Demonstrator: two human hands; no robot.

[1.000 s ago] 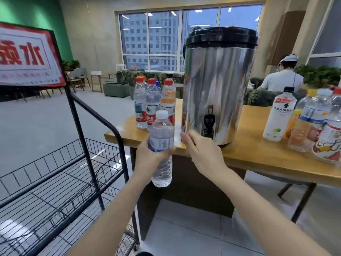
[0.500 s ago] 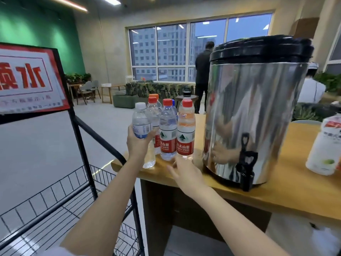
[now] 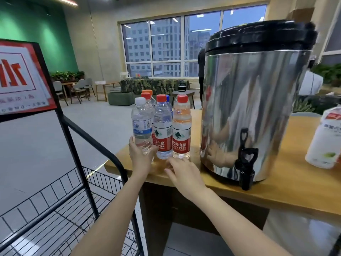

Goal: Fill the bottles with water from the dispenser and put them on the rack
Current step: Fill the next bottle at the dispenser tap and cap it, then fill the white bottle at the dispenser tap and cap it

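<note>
At centre frame, over the wooden table's [image 3: 295, 189] left end: white-capped bottle [image 3: 141, 124], upright, just beside the red-capped bottles [image 3: 181, 132]. Left hand [image 3: 140, 156] is gripping its lower body, fingers curled round it; whether its base is touching the table cannot be told. Right hand [image 3: 184, 172] is hovering below the red-capped bottles, fingers loosely spread, holding nothing. Right of centre: steel dispenser [image 3: 254, 108] is sitting on the table. Lower left: black wire rack [image 3: 76, 163] is standing beside the table.
</note>
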